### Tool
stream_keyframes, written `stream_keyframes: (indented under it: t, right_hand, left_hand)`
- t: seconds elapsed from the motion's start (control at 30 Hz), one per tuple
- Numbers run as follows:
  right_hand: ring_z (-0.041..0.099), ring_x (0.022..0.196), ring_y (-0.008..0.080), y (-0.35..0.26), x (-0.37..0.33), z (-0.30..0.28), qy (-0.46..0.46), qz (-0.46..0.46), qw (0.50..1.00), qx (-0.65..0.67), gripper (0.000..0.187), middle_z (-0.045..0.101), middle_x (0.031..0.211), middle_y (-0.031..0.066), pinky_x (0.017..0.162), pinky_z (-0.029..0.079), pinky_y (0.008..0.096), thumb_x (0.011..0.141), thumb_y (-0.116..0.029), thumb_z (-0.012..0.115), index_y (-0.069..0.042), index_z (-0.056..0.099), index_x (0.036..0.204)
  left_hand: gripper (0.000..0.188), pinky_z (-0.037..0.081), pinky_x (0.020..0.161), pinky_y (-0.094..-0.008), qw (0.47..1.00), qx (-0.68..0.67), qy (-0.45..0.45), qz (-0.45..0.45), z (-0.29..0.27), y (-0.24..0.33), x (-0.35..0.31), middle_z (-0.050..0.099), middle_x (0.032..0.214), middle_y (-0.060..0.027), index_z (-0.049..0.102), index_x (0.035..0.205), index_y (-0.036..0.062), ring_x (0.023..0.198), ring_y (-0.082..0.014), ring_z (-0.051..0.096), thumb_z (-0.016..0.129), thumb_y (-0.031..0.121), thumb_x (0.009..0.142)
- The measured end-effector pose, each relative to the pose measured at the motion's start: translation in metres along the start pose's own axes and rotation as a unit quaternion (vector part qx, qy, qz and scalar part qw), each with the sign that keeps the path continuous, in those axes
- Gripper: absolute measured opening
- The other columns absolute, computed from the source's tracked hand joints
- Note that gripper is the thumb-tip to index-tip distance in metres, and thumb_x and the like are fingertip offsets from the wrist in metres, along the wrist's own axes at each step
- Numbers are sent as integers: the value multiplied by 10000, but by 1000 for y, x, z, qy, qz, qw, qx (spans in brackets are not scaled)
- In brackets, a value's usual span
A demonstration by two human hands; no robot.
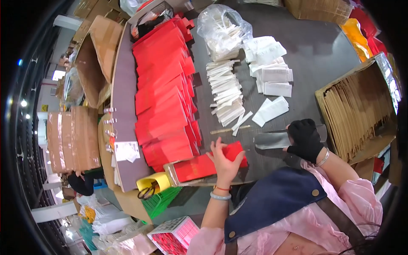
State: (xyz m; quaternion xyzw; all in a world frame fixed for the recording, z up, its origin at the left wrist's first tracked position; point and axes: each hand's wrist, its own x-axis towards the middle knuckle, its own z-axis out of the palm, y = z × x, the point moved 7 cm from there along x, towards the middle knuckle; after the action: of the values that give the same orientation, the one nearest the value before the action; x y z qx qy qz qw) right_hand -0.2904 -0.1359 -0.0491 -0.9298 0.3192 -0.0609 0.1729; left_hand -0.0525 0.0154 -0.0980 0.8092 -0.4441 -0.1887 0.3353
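Left hand (pixel 226 165): bare, palm down, fingers spread wide with the thumb apart; lies over a red packet (pixel 195 167) at the near table edge. No firm grip on it shows; the flat spread probably serves to steady it. Whether the red beyond the thumb belongs to the same packet cannot be told.

Right hand (pixel 305 138): black fingerless glove, fingers curled down on a glossy grey sleeve (pixel 272 140), one end jutting toward the left fingers, the other past the wrist side. Gripped about the middle, perhaps for control of both ends.

Row of red packets (pixel 163 97): left of and beyond the left fingers, overlapped like shingles, presumably to leave each edge free for lifting.

White strips (pixel 226 93): beyond the left fingertips, stacked in a narrow column; two lie loose at the near end.

Folded white papers (pixel 272 111): beyond the gap between the hands, fanned, likely for easy separation.

Clear bag (pixel 223 23): farthest beyond the left fingers, over more white pieces.

Cardboard box (pixel 376 149): right of the gloved fingers, tilted on its side; brown sheets (pixel 352 106) stand packed in it, edges facing the hand, seemingly for reach.

Yellow holder (pixel 159 181): left of the left fingers, with scissors (pixel 148 191) in it.
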Motion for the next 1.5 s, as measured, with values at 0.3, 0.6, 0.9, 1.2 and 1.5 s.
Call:
stream_keyframes:
  t: [0.3,0.6,0.9,1.2,1.5]
  right_hand:
    - [555,1018,303,-25,-9,-2,5,0,1000,-10,618,593,1054,110,971,363,455,648,-432,800,-64,606,1105]
    - [566,1028,328,-57,28,59,-42,-101,988,107,598,594,1079,150,944,383,483,659,-466,772,-35,607,1038]
    - [561,1138,322,112,-61,-32,202,193,956,91,484,593,1199,142,975,451,380,760,-92,762,-35,572,1202]
    - [575,1019,394,277,-214,-28,168,365,910,-102,280,611,1071,219,862,467,436,913,-168,559,48,608,1083]
    - [598,1052,353,267,-224,-44,324,423,837,-125,330,636,1134,193,906,469,412,1005,-230,460,51,597,1109]
  left_hand:
    - [501,57,1126,-643,997,80,-8,13,8,-3,-8,478,1393,-190,543,930,78,1391,-418,278,839,396,680]
    - [744,18,1132,-638,995,73,-58,-20,11,5,-7,421,1439,-185,456,1305,70,1414,-427,229,788,427,743]
    - [198,413,782,-435,971,191,12,142,18,32,76,630,914,-70,671,974,112,894,-292,581,718,214,812]
    - [28,409,713,-433,939,251,12,235,58,64,88,578,830,-67,600,850,116,812,-285,562,623,130,845]
    - [364,467,770,-420,960,113,-33,254,103,107,97,584,979,-108,629,1007,66,882,-324,557,805,134,696]
